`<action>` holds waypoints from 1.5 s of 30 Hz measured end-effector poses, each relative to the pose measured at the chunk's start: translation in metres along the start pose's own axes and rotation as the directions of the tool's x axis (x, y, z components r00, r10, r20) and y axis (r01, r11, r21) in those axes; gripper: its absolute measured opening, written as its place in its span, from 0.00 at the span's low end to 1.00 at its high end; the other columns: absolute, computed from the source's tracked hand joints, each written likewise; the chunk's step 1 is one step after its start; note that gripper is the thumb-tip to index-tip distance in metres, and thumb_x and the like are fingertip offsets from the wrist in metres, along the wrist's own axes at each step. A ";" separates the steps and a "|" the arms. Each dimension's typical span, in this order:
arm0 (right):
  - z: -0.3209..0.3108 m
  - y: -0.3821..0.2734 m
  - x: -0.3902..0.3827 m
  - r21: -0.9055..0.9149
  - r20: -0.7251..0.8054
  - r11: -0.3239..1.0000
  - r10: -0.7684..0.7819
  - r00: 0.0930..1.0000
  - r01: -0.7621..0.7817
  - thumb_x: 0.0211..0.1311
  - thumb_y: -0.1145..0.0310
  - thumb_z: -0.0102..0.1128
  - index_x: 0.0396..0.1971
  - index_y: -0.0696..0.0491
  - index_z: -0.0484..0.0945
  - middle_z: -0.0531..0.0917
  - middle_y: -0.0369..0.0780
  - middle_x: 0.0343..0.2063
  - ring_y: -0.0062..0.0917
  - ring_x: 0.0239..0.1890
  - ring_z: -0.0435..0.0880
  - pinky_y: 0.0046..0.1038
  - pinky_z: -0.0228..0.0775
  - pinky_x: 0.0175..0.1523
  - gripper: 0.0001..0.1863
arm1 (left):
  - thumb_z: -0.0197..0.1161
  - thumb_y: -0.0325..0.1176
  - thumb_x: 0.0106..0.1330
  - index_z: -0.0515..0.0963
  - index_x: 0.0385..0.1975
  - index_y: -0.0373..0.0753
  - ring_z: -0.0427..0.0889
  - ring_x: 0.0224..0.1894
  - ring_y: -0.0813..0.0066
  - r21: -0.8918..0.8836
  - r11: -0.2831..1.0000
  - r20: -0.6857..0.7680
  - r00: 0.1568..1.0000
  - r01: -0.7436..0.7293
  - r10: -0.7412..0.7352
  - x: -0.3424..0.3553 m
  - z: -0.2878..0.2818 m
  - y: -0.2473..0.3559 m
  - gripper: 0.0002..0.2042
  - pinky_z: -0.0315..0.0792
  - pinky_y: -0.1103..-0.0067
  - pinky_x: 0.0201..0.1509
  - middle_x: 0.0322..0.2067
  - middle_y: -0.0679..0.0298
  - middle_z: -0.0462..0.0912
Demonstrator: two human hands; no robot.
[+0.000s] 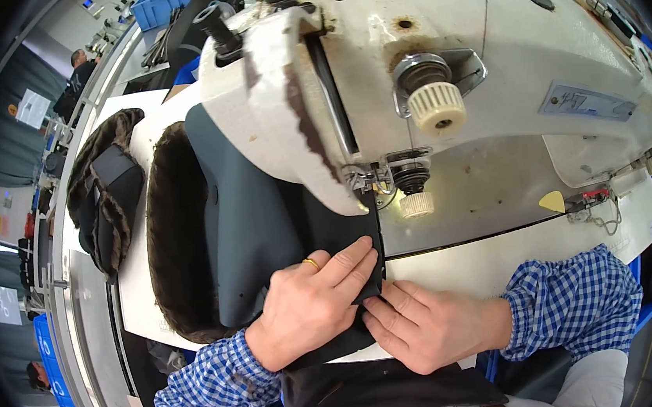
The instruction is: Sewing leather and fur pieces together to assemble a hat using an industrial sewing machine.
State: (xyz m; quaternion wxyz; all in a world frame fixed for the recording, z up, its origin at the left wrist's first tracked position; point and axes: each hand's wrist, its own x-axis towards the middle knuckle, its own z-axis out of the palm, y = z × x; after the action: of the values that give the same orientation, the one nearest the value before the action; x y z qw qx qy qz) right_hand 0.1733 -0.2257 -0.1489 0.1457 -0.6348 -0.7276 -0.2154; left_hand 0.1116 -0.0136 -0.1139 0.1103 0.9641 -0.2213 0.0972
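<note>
Looks like edge-guiding at the sewing machine (487,86): dark fur-trimmed fabric (245,219) tucks under its head. Left hand (308,307) presses flat, fingers extended; right hand (432,327) half-curls at the near edge, pinch hidden. Next calls for straight, even feeding.

Machine (504,92), glossy painted metal with rough, chipped patches | knob (436,108), ribbed plastic | bed (470,193), smooth metal, dull sheen | the panel (254,226) I watch from afar, smooth, matt, seemingly cloth | fur (177,241), dense pile | sleeves (575,301), crinkled woven cloth | bin (164,7), plastic
</note>
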 end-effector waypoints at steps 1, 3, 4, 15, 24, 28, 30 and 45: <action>0.001 0.002 0.001 0.004 0.001 1.000 0.006 1.000 -0.006 0.53 0.62 0.58 0.38 0.62 0.85 0.88 0.50 0.39 0.44 0.45 0.87 0.37 0.77 0.53 0.20 | 0.68 0.29 0.37 0.82 0.50 0.35 0.79 0.30 0.69 0.012 1.000 -0.007 1.000 0.001 -0.001 0.000 0.001 -0.002 0.31 0.79 0.77 0.31 0.55 0.61 0.82; 0.003 0.004 0.003 0.003 0.001 1.000 0.017 1.000 -0.017 0.53 0.62 0.58 0.38 0.62 0.85 0.88 0.50 0.39 0.44 0.45 0.87 0.37 0.77 0.54 0.19 | 0.68 0.29 0.37 0.82 0.50 0.35 0.78 0.30 0.69 0.028 1.000 0.001 1.000 -0.010 0.009 0.003 0.000 -0.005 0.31 0.79 0.77 0.31 0.55 0.62 0.82; 0.005 0.005 0.003 0.001 0.003 1.000 0.022 1.000 -0.022 0.53 0.63 0.57 0.39 0.62 0.85 0.88 0.50 0.40 0.44 0.46 0.87 0.37 0.77 0.54 0.19 | 0.68 0.29 0.37 0.82 0.50 0.35 0.78 0.30 0.69 0.045 0.999 0.004 1.000 -0.017 0.017 0.005 -0.001 -0.007 0.31 0.79 0.77 0.31 0.55 0.62 0.82; 0.010 0.021 0.004 -0.023 0.007 0.997 0.075 0.997 -0.075 0.55 0.64 0.58 0.38 0.62 0.84 0.87 0.52 0.41 0.44 0.47 0.87 0.37 0.78 0.55 0.17 | 0.69 0.28 0.41 0.81 0.54 0.39 0.84 0.32 0.68 0.041 0.999 -0.017 1.000 -0.005 0.006 0.012 0.009 -0.024 0.31 0.79 0.75 0.32 0.56 0.62 0.82; 0.015 0.023 0.018 0.058 0.005 0.985 0.160 0.987 -0.160 0.52 0.64 0.60 0.30 0.57 0.81 0.77 0.38 0.28 0.30 0.38 0.78 0.27 0.73 0.41 0.12 | 0.69 0.31 0.53 0.80 0.51 0.39 0.84 0.29 0.65 0.057 0.996 0.062 0.995 0.073 -0.076 0.019 0.002 -0.026 0.22 0.78 0.73 0.30 0.42 0.62 0.84; 0.005 0.009 0.013 -0.025 -0.002 0.997 0.071 0.997 -0.071 0.51 0.63 0.60 0.28 0.57 0.81 0.75 0.38 0.27 0.32 0.37 0.77 0.28 0.72 0.40 0.11 | 0.70 0.30 0.40 0.83 0.47 0.42 0.78 0.38 0.66 0.180 0.983 0.061 0.998 -0.028 0.017 0.008 -0.013 -0.004 0.26 0.76 0.73 0.40 0.50 0.65 0.82; 0.007 0.006 0.012 -0.028 -0.019 0.997 0.078 0.997 -0.078 0.50 0.63 0.59 0.27 0.57 0.82 0.76 0.39 0.26 0.35 0.36 0.78 0.28 0.73 0.40 0.12 | 0.60 0.33 0.53 0.81 0.49 0.38 0.75 0.42 0.67 0.205 0.977 0.084 0.995 -0.066 0.049 0.001 -0.009 -0.004 0.21 0.72 0.75 0.40 0.50 0.61 0.81; 0.008 0.002 0.019 -0.155 0.000 0.979 0.132 0.991 -0.130 0.52 0.63 0.59 0.28 0.59 0.81 0.79 0.42 0.27 0.37 0.34 0.80 0.30 0.75 0.40 0.13 | 0.67 0.26 0.36 0.85 0.43 0.37 0.80 0.39 0.66 0.024 0.998 -0.169 0.983 -0.064 0.068 0.008 0.001 -0.013 0.26 0.77 0.73 0.42 0.46 0.65 0.86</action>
State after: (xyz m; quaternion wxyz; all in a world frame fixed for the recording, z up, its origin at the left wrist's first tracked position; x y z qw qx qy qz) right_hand 0.1733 -0.2050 -0.1457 0.1061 -0.6918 -0.6661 -0.2577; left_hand 0.1250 -0.0058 -0.1150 0.1165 0.9454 -0.2419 0.1848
